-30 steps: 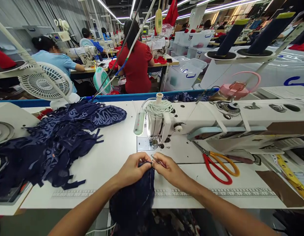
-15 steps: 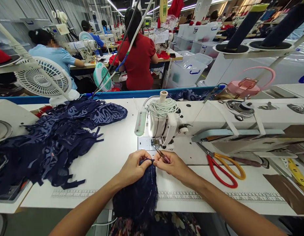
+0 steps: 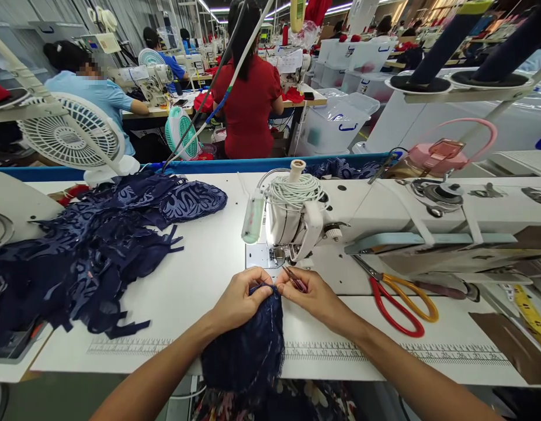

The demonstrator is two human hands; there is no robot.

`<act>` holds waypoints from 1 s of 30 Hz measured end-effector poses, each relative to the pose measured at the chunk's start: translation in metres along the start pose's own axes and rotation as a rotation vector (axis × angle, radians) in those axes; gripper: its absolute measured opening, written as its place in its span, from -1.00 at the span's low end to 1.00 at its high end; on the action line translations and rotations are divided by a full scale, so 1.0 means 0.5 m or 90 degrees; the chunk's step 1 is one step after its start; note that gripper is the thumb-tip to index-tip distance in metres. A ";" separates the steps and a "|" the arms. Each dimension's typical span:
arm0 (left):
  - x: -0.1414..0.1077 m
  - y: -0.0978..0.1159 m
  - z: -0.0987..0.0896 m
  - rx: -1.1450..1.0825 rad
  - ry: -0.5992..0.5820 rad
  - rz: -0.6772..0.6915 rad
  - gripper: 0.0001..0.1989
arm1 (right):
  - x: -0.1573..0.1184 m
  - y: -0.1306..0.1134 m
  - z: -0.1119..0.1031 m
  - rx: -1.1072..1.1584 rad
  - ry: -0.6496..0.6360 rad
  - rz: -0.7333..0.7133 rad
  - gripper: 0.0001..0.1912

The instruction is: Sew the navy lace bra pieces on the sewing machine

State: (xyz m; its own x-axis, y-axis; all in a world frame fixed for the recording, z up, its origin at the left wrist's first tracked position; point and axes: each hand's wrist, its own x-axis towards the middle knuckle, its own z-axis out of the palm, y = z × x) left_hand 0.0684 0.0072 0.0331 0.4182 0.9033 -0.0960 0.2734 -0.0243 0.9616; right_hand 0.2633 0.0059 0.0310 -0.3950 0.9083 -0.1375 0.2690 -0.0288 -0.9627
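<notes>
A dark navy fabric piece (image 3: 244,351) hangs from my fingers over the table's front edge. My left hand (image 3: 244,295) pinches its upper edge between thumb and fingers. Close beside it, my right hand (image 3: 303,292) holds small thread snips (image 3: 295,279) in its palm, with the thumb and fingertip pressed together at the fabric's top corner. Whether they grip a thread there is too small to tell. Just beyond both hands is the sewing machine's needle area (image 3: 277,256).
A navy fabric pile (image 3: 99,245) covers the left of the white table (image 3: 187,280). Scissors (image 3: 397,298) with red and orange handles lie at right under the machine arm (image 3: 375,204). A white fan (image 3: 73,134) stands back left. People sit at machines beyond.
Both hands stay close together at the fabric's top edge, with the right hand turned slightly. The lower fabric hangs a little wider. The camera view has shifted slightly.
</notes>
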 end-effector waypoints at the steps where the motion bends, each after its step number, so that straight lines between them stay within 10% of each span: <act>1: -0.001 -0.002 0.001 0.004 0.002 0.000 -0.93 | 0.001 -0.001 0.003 -0.008 -0.002 0.000 -0.73; 15: -0.005 -0.016 0.022 0.078 0.051 -0.011 -0.91 | -0.010 0.015 0.039 -0.368 0.064 -0.115 -0.91; 30: -0.008 -0.018 0.012 0.086 0.066 -0.024 -0.92 | -0.008 0.034 0.014 -0.155 0.167 0.001 -0.83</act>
State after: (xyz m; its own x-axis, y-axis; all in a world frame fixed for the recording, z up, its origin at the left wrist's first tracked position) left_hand 0.0694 0.0012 0.0232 0.3162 0.9436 -0.0977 0.4041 -0.0408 0.9138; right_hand 0.2631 -0.0011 0.0137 -0.1637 0.9856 -0.0434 0.4834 0.0417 -0.8744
